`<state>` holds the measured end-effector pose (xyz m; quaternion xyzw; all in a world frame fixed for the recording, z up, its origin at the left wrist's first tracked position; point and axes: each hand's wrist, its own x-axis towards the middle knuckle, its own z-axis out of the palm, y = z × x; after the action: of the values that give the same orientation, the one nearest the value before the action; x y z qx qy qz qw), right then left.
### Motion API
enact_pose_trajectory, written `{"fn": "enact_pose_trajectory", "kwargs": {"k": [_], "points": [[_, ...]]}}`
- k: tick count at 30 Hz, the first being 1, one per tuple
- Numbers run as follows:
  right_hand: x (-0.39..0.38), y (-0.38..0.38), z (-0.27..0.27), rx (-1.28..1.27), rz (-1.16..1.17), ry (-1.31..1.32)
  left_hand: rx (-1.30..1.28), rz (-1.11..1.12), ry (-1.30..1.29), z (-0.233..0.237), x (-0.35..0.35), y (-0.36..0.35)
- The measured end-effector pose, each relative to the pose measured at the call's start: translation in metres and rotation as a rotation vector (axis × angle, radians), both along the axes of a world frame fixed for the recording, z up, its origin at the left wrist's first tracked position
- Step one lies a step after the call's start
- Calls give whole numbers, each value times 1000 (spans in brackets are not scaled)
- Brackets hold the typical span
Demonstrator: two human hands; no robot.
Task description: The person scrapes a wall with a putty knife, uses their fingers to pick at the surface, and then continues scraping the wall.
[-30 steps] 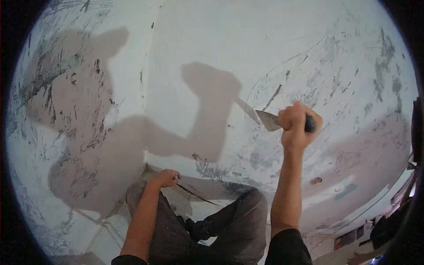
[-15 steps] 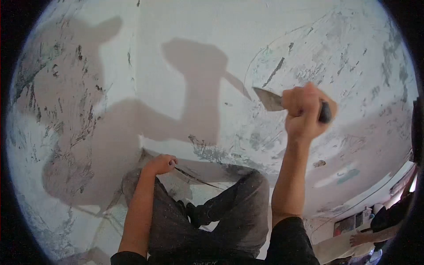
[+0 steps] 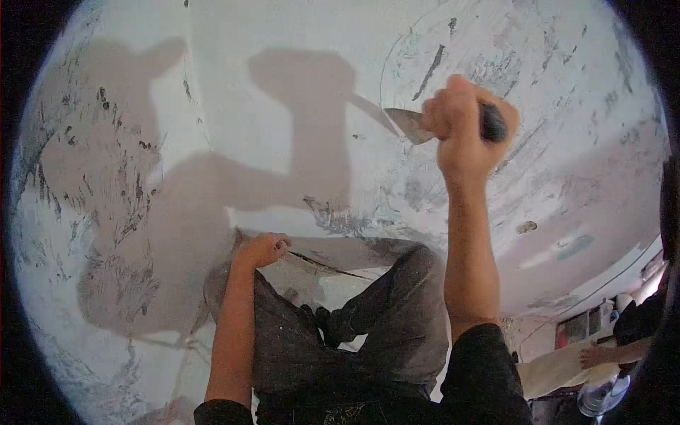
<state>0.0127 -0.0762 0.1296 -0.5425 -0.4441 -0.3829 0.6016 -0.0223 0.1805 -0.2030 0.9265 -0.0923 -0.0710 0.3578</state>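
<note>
My right hand (image 3: 471, 131) is raised in front of the wall, its fingers wrapped round the dark handle of a putty knife (image 3: 409, 127). The metal blade points left, its tip beside the blade's own shadow on the wall. Low on the left, my left hand (image 3: 265, 250) is closed near my knee. A thin dark strip (image 3: 329, 266) runs out to the right from that fist; I cannot tell whether the hand grips it. The white wall (image 3: 269, 32) carries dark scuffs and rough patches, with a curved line above the blade.
My bent legs (image 3: 397, 319) are close to the foot of the wall. A vertical corner line is at the left, and shadows of my head and arm fall across the surface. At the lower right, another person's hand (image 3: 598, 355) shows beside a round see-through object (image 3: 603, 397).
My right hand and the putty knife have moved up and slightly left in view. My left hand sits a little higher and further right. The view itself has shifted.
</note>
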Motion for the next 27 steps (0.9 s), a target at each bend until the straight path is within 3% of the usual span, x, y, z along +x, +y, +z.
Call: {"fn": "enact_pose_trajectory", "kwargs": {"k": [1, 3, 5, 7, 9, 10, 11, 13, 14, 17, 19, 25, 26, 27], "points": [[-6, 0, 3, 107, 1, -56, -5, 7, -1, 3, -1, 0], [-21, -15, 17, -10, 249, -85, 23, 32, -2, 13, -6, -3], [4, 0, -1, 11, -11, -15, 56, 36, 116, 14, -2, -4], [15, -3, -17, -119, -23, 54, 94, 43, 210, 18, 2, -3], [-4, -1, -8, 28, 66, -106, 78, -9, 61, 17, -3, -2], [-11, -4, -4, 142, 249, -46, 67, 10, 61, 16, -5, -2], [-25, -4, 5, 43, 222, -105, 32, 16, 1, 16, -7, -2], [-2, 13, -9, 155, -39, -53, 2, 8, -53, 14, -10, -3], [-4, 7, -8, -9, -39, -42, 23, 5, -53, 12, -8, -4], [-11, 5, -1, 36, -81, -207, 33, 22, -19, 18, -7, -6], [-27, -5, 8, 52, 169, -116, 21, 45, 19, 21, -6, -4], [-18, 2, 4, 142, 13, -84, -4, 31, 33, 14, -6, -3], [-23, -5, 5, 117, 195, -101, 11, 23, -8, 14, -7, -2], [-17, -2, 4, 112, 208, -105, 23, 15, -44, 12, -8, -2]]}}
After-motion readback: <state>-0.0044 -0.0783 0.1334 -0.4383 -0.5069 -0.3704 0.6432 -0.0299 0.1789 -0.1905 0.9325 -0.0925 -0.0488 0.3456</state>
